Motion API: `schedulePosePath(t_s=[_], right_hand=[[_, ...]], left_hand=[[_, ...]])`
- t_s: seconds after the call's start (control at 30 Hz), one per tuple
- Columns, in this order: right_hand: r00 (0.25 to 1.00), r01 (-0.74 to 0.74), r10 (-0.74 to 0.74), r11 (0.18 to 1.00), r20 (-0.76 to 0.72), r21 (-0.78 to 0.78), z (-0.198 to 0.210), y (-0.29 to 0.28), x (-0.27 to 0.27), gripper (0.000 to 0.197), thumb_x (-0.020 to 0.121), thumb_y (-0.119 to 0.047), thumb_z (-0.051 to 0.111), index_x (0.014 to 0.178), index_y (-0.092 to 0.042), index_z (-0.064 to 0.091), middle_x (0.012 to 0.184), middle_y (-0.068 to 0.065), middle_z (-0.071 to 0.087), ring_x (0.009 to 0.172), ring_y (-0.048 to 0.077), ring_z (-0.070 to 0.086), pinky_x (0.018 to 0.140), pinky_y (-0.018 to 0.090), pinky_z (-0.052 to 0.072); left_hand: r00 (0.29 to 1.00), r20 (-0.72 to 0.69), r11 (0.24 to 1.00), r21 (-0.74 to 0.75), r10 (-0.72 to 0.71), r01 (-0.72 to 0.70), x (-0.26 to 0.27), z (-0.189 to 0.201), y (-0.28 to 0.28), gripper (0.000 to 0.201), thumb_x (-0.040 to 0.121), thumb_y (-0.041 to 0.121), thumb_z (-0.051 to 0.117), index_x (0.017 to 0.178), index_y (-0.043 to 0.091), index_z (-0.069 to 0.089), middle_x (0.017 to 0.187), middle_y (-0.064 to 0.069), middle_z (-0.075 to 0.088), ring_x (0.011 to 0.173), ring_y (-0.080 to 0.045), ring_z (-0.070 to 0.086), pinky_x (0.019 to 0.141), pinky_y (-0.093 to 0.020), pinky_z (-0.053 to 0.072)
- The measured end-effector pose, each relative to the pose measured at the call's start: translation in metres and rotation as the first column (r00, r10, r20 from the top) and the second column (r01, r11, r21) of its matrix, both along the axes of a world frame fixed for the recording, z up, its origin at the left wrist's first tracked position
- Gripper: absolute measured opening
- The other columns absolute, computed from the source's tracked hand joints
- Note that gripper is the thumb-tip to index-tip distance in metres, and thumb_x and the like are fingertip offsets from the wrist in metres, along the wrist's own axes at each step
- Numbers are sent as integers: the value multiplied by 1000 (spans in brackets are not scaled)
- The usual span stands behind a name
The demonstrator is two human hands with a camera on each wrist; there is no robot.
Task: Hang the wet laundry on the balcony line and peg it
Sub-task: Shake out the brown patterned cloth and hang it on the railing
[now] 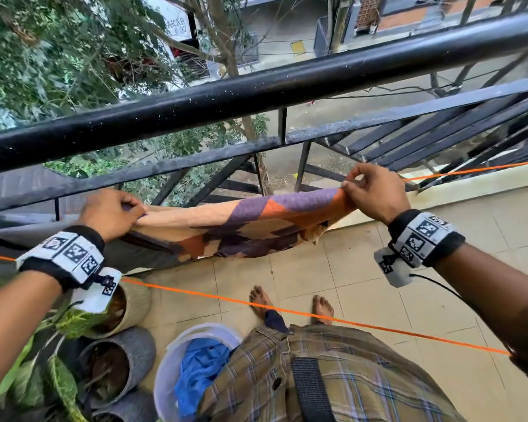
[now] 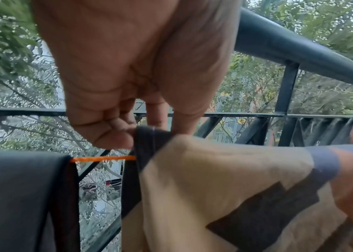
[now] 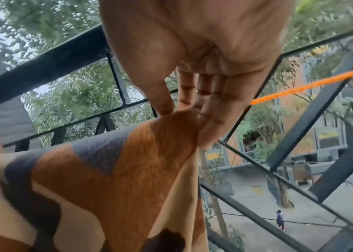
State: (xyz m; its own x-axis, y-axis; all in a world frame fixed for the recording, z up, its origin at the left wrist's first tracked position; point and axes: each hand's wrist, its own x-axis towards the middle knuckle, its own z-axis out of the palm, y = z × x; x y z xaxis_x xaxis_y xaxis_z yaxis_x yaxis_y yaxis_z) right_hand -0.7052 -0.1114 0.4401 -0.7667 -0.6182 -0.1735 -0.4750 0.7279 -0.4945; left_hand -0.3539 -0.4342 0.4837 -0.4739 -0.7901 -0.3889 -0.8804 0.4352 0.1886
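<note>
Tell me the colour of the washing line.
Orange line; the head view shows it best.

White signboard (image 1: pixel 177 21) among the trees below the balcony is showing partial dark lettering, "AKAR" over what looks like "37"; nothing else is reading clearly.

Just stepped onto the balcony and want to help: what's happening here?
A person is spreading a patterned cloth over the far orange line. The left hand pinches one end and the right hand pinches the other. No peg is visible on it. A bucket with blue laundry stands by their feet.
</note>
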Motion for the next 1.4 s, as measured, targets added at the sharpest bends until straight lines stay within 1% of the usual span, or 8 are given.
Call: schedulePosePath(t_s=[0.1, 0.27, 0.37, 0.57, 0.73, 1.07, 1.27, 1.4], right_hand=[[986, -97, 108, 991, -123, 93, 4, 1, -1, 19, 86, -43, 63, 87, -25, 67, 82, 4, 70, 86, 30, 66, 70, 31, 42], [926, -113, 196, 959, -323, 260, 5, 2, -2, 41, 86, -64, 54, 91, -28, 73, 79, 10, 71, 76, 33, 67, 59, 30, 41], [904, -125, 222, 954, -365, 271, 7, 4, -10, 43, 85, -68, 51, 93, -32, 73, 82, 9, 72, 79, 34, 67, 60, 32, 45], [830, -523, 525, 850, -189, 67, 2, 10, -18, 21, 83, -41, 72, 95, -25, 76, 93, 1, 63, 89, 25, 56, 73, 37, 47], [812, -565, 571, 821, -118, 85, -19, 4, -20, 17, 86, -19, 69, 102, -23, 74, 89, 1, 70, 84, 29, 63, 71, 42, 52], [778, -624, 627, 779, -40, 64, -17, -29, 2, 24, 84, -26, 55, 100, -24, 73, 95, -1, 72, 88, 25, 65, 72, 32, 48], [797, -603, 604, 796, -2, 57, -13, -21, -3, 15, 84, -21, 67, 96, -25, 73, 91, -5, 72, 81, 23, 65, 66, 34, 50], [790, -610, 611, 791, -42, 48, -6, -18, -4, 24, 85, -36, 69, 106, -27, 69, 93, -5, 70, 85, 22, 62, 69, 36, 51]], left_hand=[[995, 94, 999, 0, -40, 40, 0, -6, 0, 21, 93, 33, 66, 95, 16, 78, 97, -15, 71, 92, -35, 64, 74, -35, 46], [948, 279, 985, -36, -151, 168, 0, -2, 1, 29, 93, 43, 62, 108, 22, 75, 112, -21, 66, 104, -39, 61, 87, -44, 53], [952, 232, 973, -68, -201, 222, -5, 3, 1, 29, 89, 37, 69, 113, 22, 74, 117, -19, 67, 109, -40, 61, 88, -44, 52], [914, 342, 967, -50, -217, 248, -11, -11, 3, 21, 81, 40, 77, 101, 38, 73, 103, 0, 72, 96, -29, 66, 88, -43, 54], [897, 413, 979, -57, -155, 196, -10, -14, -6, 6, 82, 33, 76, 80, 36, 71, 88, 5, 70, 91, -25, 67, 86, -39, 53], [869, 481, 973, -123, -115, 197, 6, 2, -17, 13, 84, 23, 75, 91, 33, 77, 112, -4, 72, 106, -29, 65, 80, -36, 45], [895, 432, 971, -144, -114, 193, 9, 4, -9, 14, 85, 25, 70, 95, 34, 74, 105, -2, 72, 99, -30, 65, 87, -40, 52], [959, 269, 986, -107, -94, 127, 11, 17, -2, 6, 88, 37, 69, 92, 32, 70, 95, -4, 71, 96, -32, 66, 82, -39, 52]])
